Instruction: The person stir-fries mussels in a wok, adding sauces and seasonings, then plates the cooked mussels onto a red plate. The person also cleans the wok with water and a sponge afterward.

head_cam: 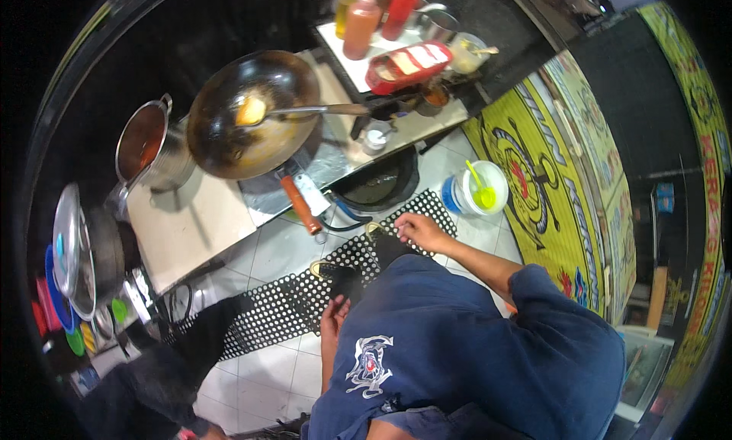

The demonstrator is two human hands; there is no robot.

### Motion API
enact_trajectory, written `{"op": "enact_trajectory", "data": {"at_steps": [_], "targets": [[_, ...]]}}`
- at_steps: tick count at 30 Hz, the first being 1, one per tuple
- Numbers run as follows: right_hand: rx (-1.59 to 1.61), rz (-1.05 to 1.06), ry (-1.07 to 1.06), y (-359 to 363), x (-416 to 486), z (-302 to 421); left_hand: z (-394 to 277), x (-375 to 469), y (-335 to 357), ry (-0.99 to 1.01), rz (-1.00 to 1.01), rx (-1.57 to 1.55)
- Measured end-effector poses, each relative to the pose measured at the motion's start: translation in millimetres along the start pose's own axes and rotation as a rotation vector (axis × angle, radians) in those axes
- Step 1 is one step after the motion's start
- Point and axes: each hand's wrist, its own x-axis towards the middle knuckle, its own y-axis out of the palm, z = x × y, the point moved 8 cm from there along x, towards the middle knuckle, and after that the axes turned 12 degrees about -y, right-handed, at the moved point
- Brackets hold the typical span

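My right hand [422,232] is held out above the dotted floor mat, fingers loosely curled, with nothing visible in it. My left hand [336,315] hangs beside my body; its fingers are apart and seem to hold nothing. Before me a large wok [251,148] sits on the stove, with yellow food [250,112] on a wooden-handled turner [331,109] that rests across the wok's rim. A cleaver [300,202] with an orange-brown handle lies at the counter edge, its handle jutting out towards me. A small jar of white contents [376,138] stands right of the wok.
A steel pot [171,160] of red liquid and a lidded pot stand left. Sauce bottles [361,28] and a red container [409,68] are at the back right. A white bucket [496,180] with a green ladle stands on the right. Another person's dark sleeve [166,377] is at lower left.
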Motion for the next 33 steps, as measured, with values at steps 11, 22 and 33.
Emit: {"op": "enact_trajectory", "data": {"at_steps": [11, 22, 33], "targets": [[0.256, -0.274, 0.607, -242, -79, -323, -5, -35, -53, 0.427, -0.895, 0.26], [0.398, -0.808, 0.563, -406, 1, -608, 132, 12, 18, -0.131, -1.216, 0.75], [0.166, -1.1, 0.56, -433, 69, -752, 204, 228, 372, 0.167, -0.974, 1.453]]}}
